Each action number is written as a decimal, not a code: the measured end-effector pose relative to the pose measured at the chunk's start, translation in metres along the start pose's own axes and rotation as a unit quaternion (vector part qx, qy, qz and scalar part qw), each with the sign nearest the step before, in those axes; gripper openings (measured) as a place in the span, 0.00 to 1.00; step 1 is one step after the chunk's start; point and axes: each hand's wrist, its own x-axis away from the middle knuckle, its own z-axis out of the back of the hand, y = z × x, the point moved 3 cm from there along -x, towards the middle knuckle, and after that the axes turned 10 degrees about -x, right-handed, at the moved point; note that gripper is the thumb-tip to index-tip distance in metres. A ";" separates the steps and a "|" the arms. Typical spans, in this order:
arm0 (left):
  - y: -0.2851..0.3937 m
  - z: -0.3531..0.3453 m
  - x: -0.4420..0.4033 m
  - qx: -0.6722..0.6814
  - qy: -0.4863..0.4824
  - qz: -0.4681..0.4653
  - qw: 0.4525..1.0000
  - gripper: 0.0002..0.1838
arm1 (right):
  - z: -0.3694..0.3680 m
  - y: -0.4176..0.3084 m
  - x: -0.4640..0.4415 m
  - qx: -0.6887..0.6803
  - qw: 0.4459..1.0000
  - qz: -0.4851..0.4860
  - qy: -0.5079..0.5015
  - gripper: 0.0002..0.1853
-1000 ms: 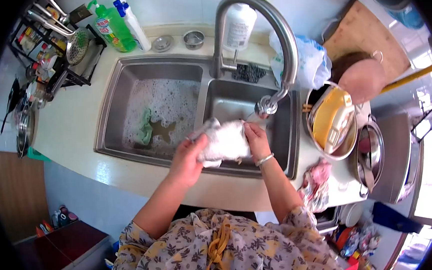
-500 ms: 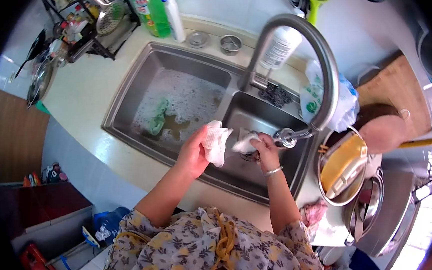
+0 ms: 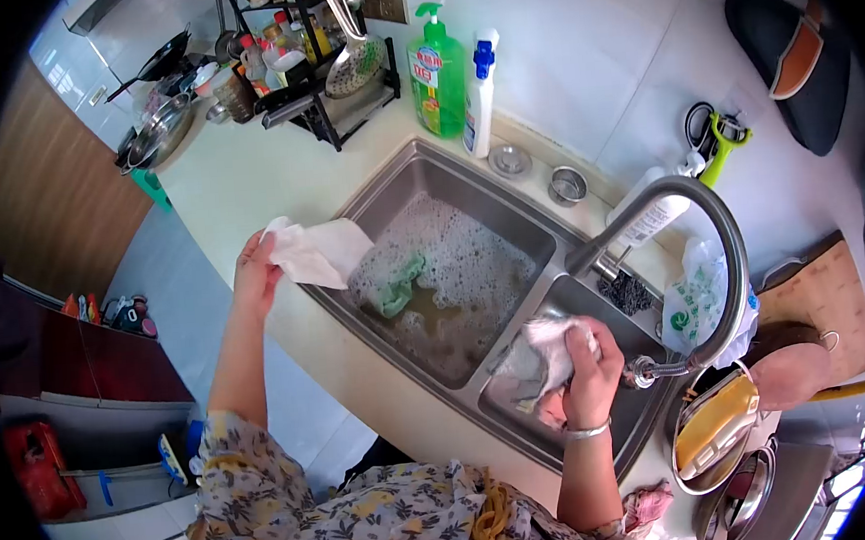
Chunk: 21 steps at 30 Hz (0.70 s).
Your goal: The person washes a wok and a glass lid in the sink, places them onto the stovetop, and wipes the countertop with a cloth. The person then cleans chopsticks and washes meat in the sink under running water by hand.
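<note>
My left hand [image 3: 256, 272] pinches a white cloth [image 3: 319, 252] by one corner, and the cloth spreads out over the counter's front edge and the left basin's rim. Above the right basin [image 3: 595, 304], my right hand [image 3: 592, 371] grips a crumpled whitish cloth [image 3: 550, 350] with some grey and pinkish parts hanging below it. Sudsy water fills the left basin [image 3: 452, 269], with a green cloth [image 3: 401, 286] in it. The curved faucet [image 3: 721, 240] stands behind the right basin, its head close to my right hand.
A green soap bottle [image 3: 437, 77] and a white spray bottle [image 3: 480, 96] stand behind the sink. Left of them is a black rack [image 3: 325, 102] with seasoning jars. At the right are a plastic bag [image 3: 701, 301], a pot holding a yellow item [image 3: 716, 424] and a cutting board [image 3: 821, 308].
The view has turned left. My hands have moved apart: the left went leftward with its white cloth, now unfolded, while the right stays over the right basin with a bigger bunch of cloth.
</note>
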 end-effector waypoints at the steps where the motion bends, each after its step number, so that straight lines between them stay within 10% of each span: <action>1: -0.017 0.032 -0.027 -0.084 0.060 0.038 0.994 0.19 | -0.011 0.000 -0.009 -0.030 0.999 0.011 -0.006 0.09; 4: -0.060 0.089 -0.087 -0.286 0.071 0.136 0.946 0.25 | -0.050 0.014 -0.041 -0.172 0.982 -0.063 -0.046 0.11; 6: -0.043 0.083 -0.095 -0.640 0.345 -0.042 0.686 0.29 | -0.089 0.014 -0.056 -0.173 0.980 -0.061 -0.080 0.17; 8: -0.008 0.050 -0.111 -0.603 0.313 -0.300 0.670 0.29 | -0.133 0.009 -0.071 -0.189 0.975 -0.053 -0.101 0.21; 11: 0.073 -0.040 -0.121 -0.377 0.063 -0.359 0.851 0.27 | -0.192 0.013 -0.105 -0.235 0.960 -0.083 -0.127 0.22; 15: 0.177 -0.146 -0.132 -0.276 -0.150 -0.455 0.833 0.17 | -0.258 0.020 -0.162 -0.291 0.943 -0.080 -0.143 0.26; 21: 0.236 -0.263 -0.216 -0.282 -0.209 -0.592 0.725 0.14 | -0.323 0.027 -0.249 -0.285 0.955 -0.061 -0.059 0.16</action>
